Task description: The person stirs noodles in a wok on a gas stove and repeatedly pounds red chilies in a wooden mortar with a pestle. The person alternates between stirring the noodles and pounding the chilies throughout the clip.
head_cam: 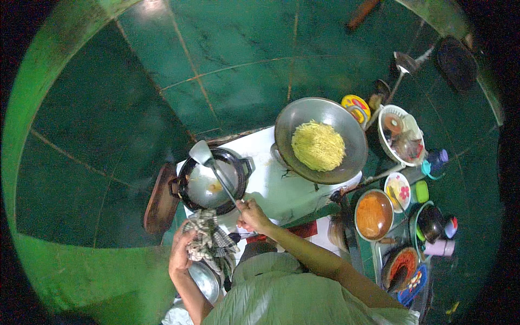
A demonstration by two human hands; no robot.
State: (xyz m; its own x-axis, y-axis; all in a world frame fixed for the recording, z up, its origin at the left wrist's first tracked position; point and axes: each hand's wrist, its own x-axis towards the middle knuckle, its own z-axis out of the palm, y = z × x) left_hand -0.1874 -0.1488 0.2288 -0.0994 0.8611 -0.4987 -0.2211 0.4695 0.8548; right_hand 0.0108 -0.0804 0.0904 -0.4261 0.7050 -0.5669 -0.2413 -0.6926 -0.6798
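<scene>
My right hand [254, 217] grips the long handle of a metal wok spatula [201, 153], whose blade is over the far rim of a black two-handled wok [243, 178]. A few brown bits show in the wok's shiny bottom; I cannot tell whether liquid is in it. Bunched in my left hand [182, 245] is a checkered cloth [203, 233], close to the wok's near rim. To the right, a larger grey wok [349, 134] contains a mound of thin yellow shreds [319, 145].
Both woks stand on a white surface [260, 162] against green tiles [243, 89]. A wooden tray [159, 199] is at left, a metal bowl [205, 280] below my left hand. At right are a white basket [386, 142], an orange-filled bowl [373, 215] and a mortar with red paste [406, 260].
</scene>
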